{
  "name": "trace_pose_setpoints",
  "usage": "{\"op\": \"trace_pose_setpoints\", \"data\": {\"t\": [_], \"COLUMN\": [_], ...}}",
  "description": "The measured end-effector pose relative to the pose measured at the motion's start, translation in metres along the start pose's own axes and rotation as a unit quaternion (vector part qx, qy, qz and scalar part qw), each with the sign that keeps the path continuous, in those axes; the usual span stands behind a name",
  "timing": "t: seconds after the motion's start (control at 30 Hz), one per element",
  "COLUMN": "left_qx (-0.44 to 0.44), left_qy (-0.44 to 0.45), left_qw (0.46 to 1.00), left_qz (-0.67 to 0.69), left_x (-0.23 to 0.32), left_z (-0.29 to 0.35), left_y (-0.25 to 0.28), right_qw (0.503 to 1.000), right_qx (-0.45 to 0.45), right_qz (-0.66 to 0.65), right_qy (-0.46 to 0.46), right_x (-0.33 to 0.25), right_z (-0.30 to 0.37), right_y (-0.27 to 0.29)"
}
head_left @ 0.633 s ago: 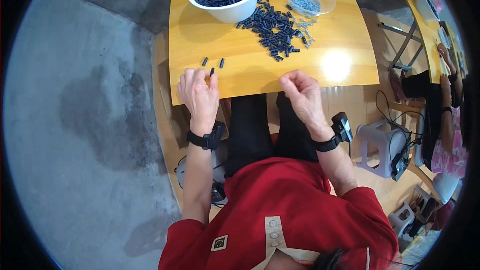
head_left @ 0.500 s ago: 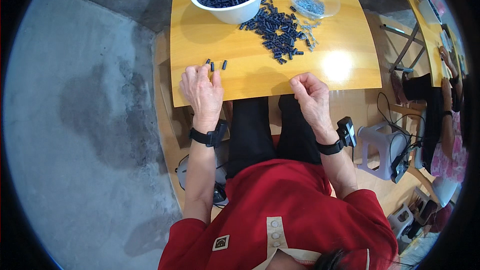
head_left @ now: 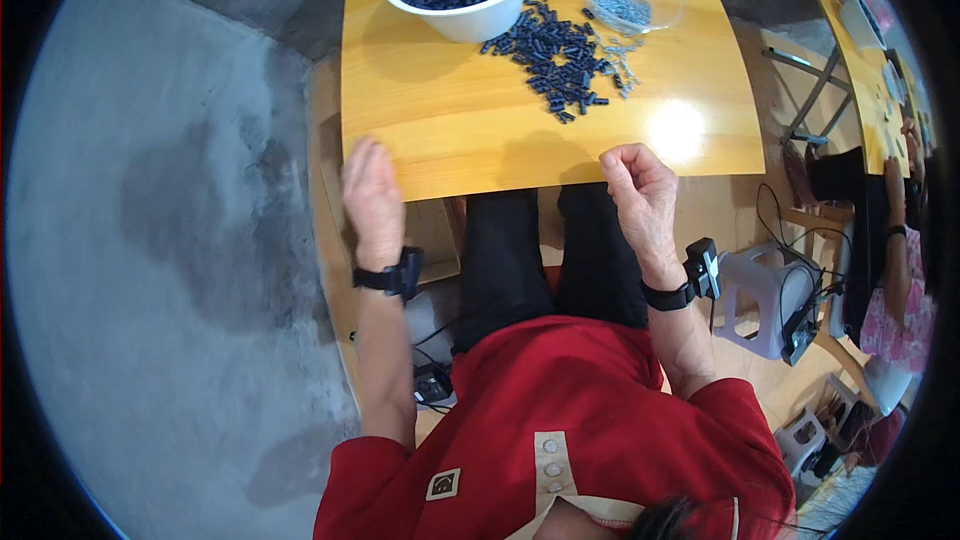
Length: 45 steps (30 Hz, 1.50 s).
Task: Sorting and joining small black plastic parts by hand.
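My left hand (head_left: 372, 193), smeared by motion, is at the front left corner of the yellow wooden table (head_left: 440, 140); what its fingers hold cannot be seen. Over the table's front edge, right of the middle, my right hand (head_left: 640, 185) is closed with thumb and fingers pressed together. Anything in that grip is hidden. Farther back lies a loose pile of short black cylindrical pieces (head_left: 565, 65). Small clear or silvery pieces (head_left: 620, 70) are scattered along the pile's right side.
A white tub (head_left: 480, 25) full of black pieces stands at the back left of the table. To its right is a clear round container (head_left: 668, 15) with small silvery pieces (head_left: 620, 6). Another person (head_left: 895, 260) sits at a second table (head_left: 850, 70) on the right, beside a plastic stool (head_left: 765, 290).
My left hand has moved left to the table's corner, and the few black pieces by its fingers no longer show on the tabletop. My right hand has shifted slightly right, still closed.
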<state>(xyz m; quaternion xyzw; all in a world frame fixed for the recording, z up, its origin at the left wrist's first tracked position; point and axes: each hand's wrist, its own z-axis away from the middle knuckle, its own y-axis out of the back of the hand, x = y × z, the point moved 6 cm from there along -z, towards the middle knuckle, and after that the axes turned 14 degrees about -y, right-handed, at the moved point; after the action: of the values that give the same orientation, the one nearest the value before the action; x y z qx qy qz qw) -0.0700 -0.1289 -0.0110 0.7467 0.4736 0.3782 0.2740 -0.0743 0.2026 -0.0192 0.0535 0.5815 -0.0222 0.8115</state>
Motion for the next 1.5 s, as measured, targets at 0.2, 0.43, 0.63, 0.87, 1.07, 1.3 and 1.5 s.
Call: {"op": "trace_pose_setpoints", "data": {"t": [0.2,0.43,0.63,0.87,1.07,1.3,1.5], "left_qx": [-0.020,0.028,0.053,0.015,0.000,-0.043,-0.051], "left_qy": [0.104,0.080,0.012,-0.019,-0.057,-0.166,-0.145], "left_qw": [0.993,0.990,0.998,0.939,0.909,0.942,0.945], "left_qz": [-0.056,-0.112,0.043,0.342,0.412,0.288,0.290], "left_x": [-0.054,-0.040,0.073,0.163,0.194,0.215,0.205], "left_z": [0.033,0.023,-0.017,-0.030,-0.035,-0.037,-0.027], "left_y": [0.034,0.057,0.047,0.016,0.020,0.031,0.012], "right_qw": [0.990,0.915,0.885,0.895,0.864,0.945,0.980], "right_qx": [0.086,0.164,0.155,-0.285,-0.336,-0.281,-0.199], "right_qz": [0.106,0.291,0.380,-0.342,-0.376,-0.165,0.004], "right_qy": [0.039,0.228,0.219,-0.031,-0.009,-0.023,0.022], "right_x": [-0.017,-0.040,-0.034,-0.015,-0.026,-0.031,-0.039], "right_z": [-0.013,-0.039,-0.049,-0.004,0.025,0.038,0.040], "right_y": [0.019,0.008,0.000,-0.005,-0.009,0.001,0.002]}}
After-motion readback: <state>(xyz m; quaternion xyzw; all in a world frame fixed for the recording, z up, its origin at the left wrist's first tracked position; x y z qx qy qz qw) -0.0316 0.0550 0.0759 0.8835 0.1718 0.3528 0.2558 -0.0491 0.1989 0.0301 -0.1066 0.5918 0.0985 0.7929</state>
